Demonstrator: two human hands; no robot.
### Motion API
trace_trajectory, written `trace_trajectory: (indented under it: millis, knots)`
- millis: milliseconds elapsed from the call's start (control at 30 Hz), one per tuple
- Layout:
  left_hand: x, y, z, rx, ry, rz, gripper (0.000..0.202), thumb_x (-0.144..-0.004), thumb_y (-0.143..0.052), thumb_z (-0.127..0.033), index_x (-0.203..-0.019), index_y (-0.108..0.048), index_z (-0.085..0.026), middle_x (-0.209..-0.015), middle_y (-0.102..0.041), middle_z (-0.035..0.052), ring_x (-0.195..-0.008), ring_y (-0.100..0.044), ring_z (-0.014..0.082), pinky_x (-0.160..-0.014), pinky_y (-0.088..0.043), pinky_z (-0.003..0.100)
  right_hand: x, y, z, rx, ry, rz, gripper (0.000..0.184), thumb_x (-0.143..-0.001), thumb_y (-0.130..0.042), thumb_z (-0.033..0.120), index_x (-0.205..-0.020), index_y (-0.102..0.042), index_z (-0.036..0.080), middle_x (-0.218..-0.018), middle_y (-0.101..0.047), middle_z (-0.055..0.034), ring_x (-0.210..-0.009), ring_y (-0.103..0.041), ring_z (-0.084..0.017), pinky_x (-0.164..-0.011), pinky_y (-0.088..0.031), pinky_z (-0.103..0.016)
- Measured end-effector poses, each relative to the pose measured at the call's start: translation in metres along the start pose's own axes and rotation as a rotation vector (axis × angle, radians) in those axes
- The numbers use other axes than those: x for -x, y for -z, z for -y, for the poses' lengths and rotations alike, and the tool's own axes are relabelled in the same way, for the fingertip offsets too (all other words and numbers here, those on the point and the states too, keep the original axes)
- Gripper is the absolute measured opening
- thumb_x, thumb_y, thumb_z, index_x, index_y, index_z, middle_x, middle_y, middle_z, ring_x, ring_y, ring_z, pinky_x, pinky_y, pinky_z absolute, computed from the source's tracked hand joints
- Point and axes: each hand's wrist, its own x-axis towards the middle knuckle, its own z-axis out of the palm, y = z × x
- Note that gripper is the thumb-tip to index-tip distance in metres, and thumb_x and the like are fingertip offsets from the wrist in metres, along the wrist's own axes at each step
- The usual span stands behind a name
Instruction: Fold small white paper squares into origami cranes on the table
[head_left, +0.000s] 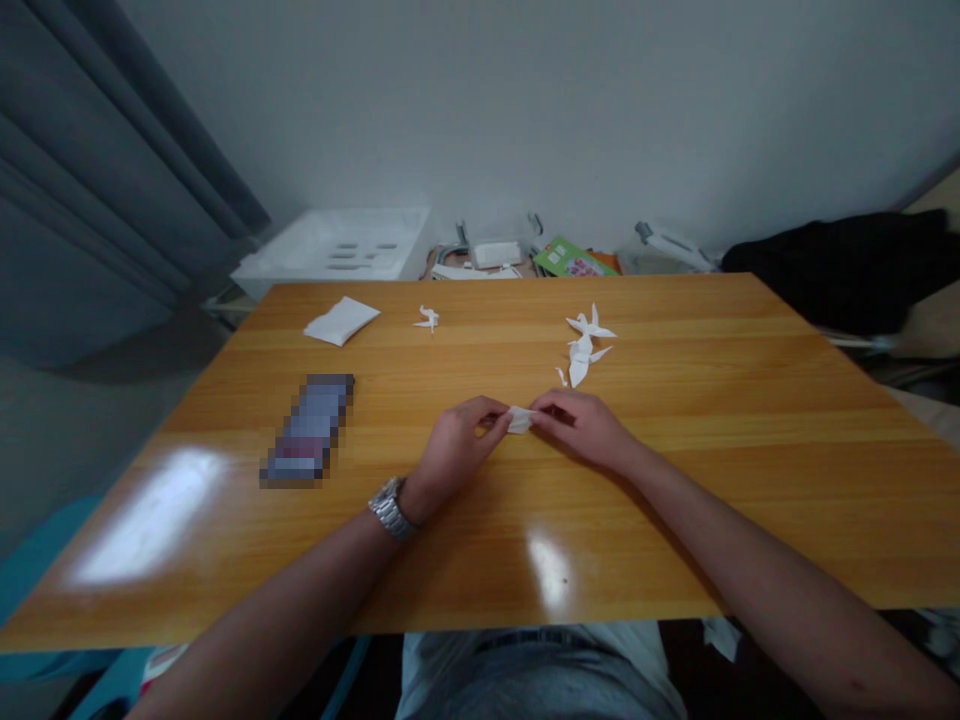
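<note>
A small folded piece of white paper (pixel 519 420) is held between both hands, just above or on the wooden table (pixel 712 420). My left hand (pixel 459 440), with a metal watch (pixel 391 508) at the wrist, pinches its left edge between thumb and fingers. On the other side my right hand (pixel 581 428) pinches the right edge. Just beyond the right hand lie white folded paper cranes, a nearer one (pixel 579 360) and a farther one (pixel 591 325), close together. A smaller paper crane (pixel 427 319) sits farther back to the left.
A stack of white paper (pixel 342 321) lies at the back left, with a blurred-out phone (pixel 309 432) nearer me. Behind the table are a white plastic tray (pixel 337 245), a green booklet (pixel 574 258) and a dark cloth (pixel 840 265).
</note>
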Motion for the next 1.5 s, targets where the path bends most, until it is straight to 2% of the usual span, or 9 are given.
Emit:
trace_trajectory:
  millis: [200, 333, 467, 733, 900, 1000, 1167, 1367, 1500]
  knots:
    - [-0.002, 0.005, -0.003, -0.093, -0.061, -0.038, 0.015, -0.097, -0.059, -0.026, -0.11, -0.062, -0.018, -0.108, -0.067, 0.0068, -0.102, -0.065, 0.0193, -0.093, -0.055, 0.035, 0.0, 0.0, -0.002, -0.007, -0.104, -0.055, 0.018, -0.098, -0.059, 0.031, -0.103, -0.075, 0.022, -0.1, -0.077, -0.0053, -0.088, -0.071, -0.021, -0.081, -0.053, -0.033]
    - [-0.001, 0.006, -0.003, -0.235, -0.202, 0.108, 0.016, -0.099, -0.055, -0.024, -0.111, -0.065, -0.019, -0.12, -0.066, 0.0085, -0.112, -0.062, 0.0217, -0.101, -0.051, 0.039, -0.001, -0.001, -0.008, 0.082, -0.081, -0.038, 0.017, -0.098, -0.06, 0.025, -0.102, -0.076, 0.021, -0.096, -0.076, -0.0064, -0.089, -0.069, -0.022, -0.082, -0.052, -0.035]
    - [0.003, 0.003, 0.001, -0.346, -0.311, 0.247, 0.027, -0.099, -0.056, -0.025, -0.125, -0.064, -0.021, -0.136, -0.062, 0.0086, -0.124, -0.058, 0.024, -0.109, -0.046, 0.043, -0.001, -0.004, -0.015, 0.163, -0.05, -0.038, 0.015, -0.097, -0.061, 0.023, -0.1, -0.076, 0.02, -0.092, -0.073, -0.0073, -0.089, -0.066, -0.022, -0.083, -0.052, -0.036]
    - [0.006, 0.003, 0.0, -0.44, -0.26, 0.339, 0.038, -0.101, -0.053, -0.032, -0.138, -0.057, -0.026, -0.144, -0.058, 0.0077, -0.134, -0.052, 0.0253, -0.122, -0.027, 0.055, 0.0, -0.004, -0.021, 0.209, 0.004, -0.055, 0.015, -0.096, -0.063, 0.023, -0.106, -0.074, 0.02, -0.097, -0.068, -0.0082, -0.091, -0.064, -0.022, -0.083, -0.053, -0.038]
    - [0.005, 0.003, 0.001, -0.427, -0.238, 0.306, 0.038, -0.1, -0.055, -0.034, -0.137, -0.058, -0.023, -0.141, -0.059, 0.0091, -0.133, -0.052, 0.0252, -0.122, -0.028, 0.054, 0.001, 0.002, -0.024, 0.209, 0.145, 0.013, 0.018, -0.096, -0.063, 0.022, -0.11, -0.073, 0.021, -0.105, -0.068, -0.0091, -0.098, -0.063, -0.023, -0.088, -0.053, -0.041]
    - [0.004, 0.004, 0.002, -0.41, -0.236, 0.279, 0.035, -0.1, -0.055, -0.033, -0.133, -0.061, -0.021, -0.133, -0.062, 0.0098, -0.124, -0.057, 0.0241, -0.12, -0.031, 0.052, 0.001, 0.004, -0.023, 0.215, 0.195, 0.063, 0.021, -0.096, -0.063, 0.025, -0.114, -0.073, 0.022, -0.112, -0.068, -0.0102, -0.104, -0.063, -0.025, -0.093, -0.053, -0.044]
    - [0.003, 0.005, -0.001, -0.388, -0.253, 0.28, 0.034, -0.1, -0.055, -0.036, -0.127, -0.066, -0.019, -0.113, -0.064, 0.0106, -0.109, -0.059, 0.025, -0.106, -0.046, 0.047, 0.002, 0.004, -0.023, 0.256, 0.212, 0.083, 0.025, -0.097, -0.062, 0.029, -0.119, -0.072, 0.021, -0.121, -0.067, -0.0123, -0.112, -0.061, -0.027, -0.098, -0.051, -0.047]
    - [0.005, 0.008, 0.001, -0.317, -0.319, 0.342, 0.045, -0.099, -0.058, -0.037, -0.141, -0.055, -0.024, -0.137, -0.056, 0.0118, -0.124, -0.054, 0.0269, -0.11, -0.045, 0.047, 0.003, 0.002, -0.021, 0.267, 0.152, 0.03, 0.024, -0.097, -0.063, 0.035, -0.114, -0.075, 0.023, -0.118, -0.065, -0.0118, -0.111, -0.06, -0.027, -0.096, -0.052, -0.047]
    - [0.002, 0.011, 0.003, -0.222, -0.286, 0.366, 0.033, -0.103, -0.05, -0.031, -0.134, -0.058, -0.022, -0.127, -0.064, 0.0083, -0.117, -0.06, 0.0228, -0.106, -0.05, 0.042, 0.003, -0.001, -0.021, 0.233, 0.13, 0.007, 0.02, -0.095, -0.066, 0.031, -0.111, -0.075, 0.023, -0.115, -0.064, -0.0109, -0.108, -0.06, -0.026, -0.096, -0.052, -0.045]
